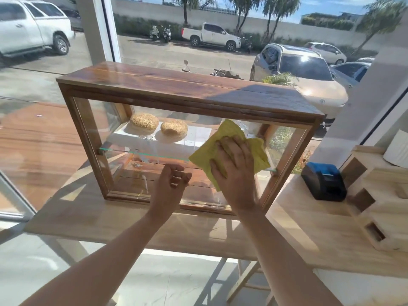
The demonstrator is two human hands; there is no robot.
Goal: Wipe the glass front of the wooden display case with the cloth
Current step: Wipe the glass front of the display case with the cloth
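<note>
Right hand presses yellow cloth flat on the case's glass front, centre-right of frame.

Right hand [235, 166] has fingers spread, palm down on the cloth [229, 138] (pressing it, not pinching); cloth sticks out above and on both sides of the hand, against the glass front [123, 155] of the wooden display case [176, 87]. Left hand [171, 184] sits just left of the cloth, loosely curled, holding nothing, in front of the lower glass. Two buns [159, 127] inside, upper shelf. Case stands on a pale table [110, 224]; black-and-blue box [323, 181] at right.

A small bakery or café shopfront, wooden display case [187, 89] held two seeded buns [144, 123] on a counter [136, 230], receipt printer [323, 181] beside it, street-facing window [198, 36] overlooked parked cars.
</note>
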